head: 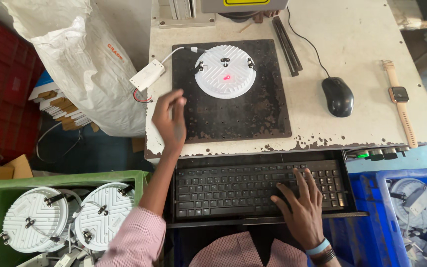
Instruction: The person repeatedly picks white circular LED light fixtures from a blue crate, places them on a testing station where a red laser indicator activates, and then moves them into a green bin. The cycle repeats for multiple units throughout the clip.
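A round white ribbed light fitting lies on the black metal plate, with a red light dot on its middle. A white wire joins it to a small white driver box at the plate's left. My left hand hovers over the plate's left edge, fingers loosely curled, holding nothing. My right hand rests flat on the black keyboard, fingers spread over the keys on its right side.
A black mouse and a tan-strapped wristwatch lie on the worn white table. A green crate at lower left holds similar round fittings. A blue crate stands at lower right. A white sack leans at left.
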Demonstrator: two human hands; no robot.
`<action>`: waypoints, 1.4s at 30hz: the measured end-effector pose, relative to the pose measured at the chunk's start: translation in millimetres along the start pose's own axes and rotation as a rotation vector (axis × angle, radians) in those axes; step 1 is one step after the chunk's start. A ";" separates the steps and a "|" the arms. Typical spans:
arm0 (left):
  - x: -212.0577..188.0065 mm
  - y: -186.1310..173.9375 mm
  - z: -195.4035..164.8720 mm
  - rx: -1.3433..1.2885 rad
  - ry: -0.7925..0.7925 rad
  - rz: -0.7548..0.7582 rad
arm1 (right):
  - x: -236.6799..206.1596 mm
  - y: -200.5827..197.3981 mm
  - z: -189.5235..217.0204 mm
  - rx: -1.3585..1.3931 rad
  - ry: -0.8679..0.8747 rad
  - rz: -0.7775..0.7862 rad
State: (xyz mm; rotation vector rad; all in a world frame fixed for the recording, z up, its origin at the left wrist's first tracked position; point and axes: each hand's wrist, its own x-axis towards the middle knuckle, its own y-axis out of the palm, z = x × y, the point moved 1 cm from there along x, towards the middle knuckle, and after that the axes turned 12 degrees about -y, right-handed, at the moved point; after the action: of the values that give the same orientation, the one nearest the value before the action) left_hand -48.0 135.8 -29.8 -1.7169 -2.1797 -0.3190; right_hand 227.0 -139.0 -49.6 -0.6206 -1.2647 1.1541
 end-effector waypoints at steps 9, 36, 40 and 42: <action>-45.4 -112.5 -5.4 0.400 -0.279 -0.179 | 1.8 4.8 -4.0 0.038 -0.098 -0.023; -47.6 -124.1 11.7 -0.132 -0.363 -0.206 | 174.0 24.5 -101.9 0.247 -0.027 -0.274; -48.1 -127.2 7.7 -0.143 -0.350 -0.254 | 175.3 25.3 -100.2 0.245 -0.005 -0.275; -48.9 -127.8 7.8 -0.141 -0.408 -0.301 | 175.1 26.3 -100.6 0.273 0.039 -0.252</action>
State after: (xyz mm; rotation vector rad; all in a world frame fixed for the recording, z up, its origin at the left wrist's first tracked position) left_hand -162.9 64.3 -52.0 -1.6354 -2.7826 -0.2135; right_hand 295.4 51.5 -27.6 -0.2708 -1.0924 1.0737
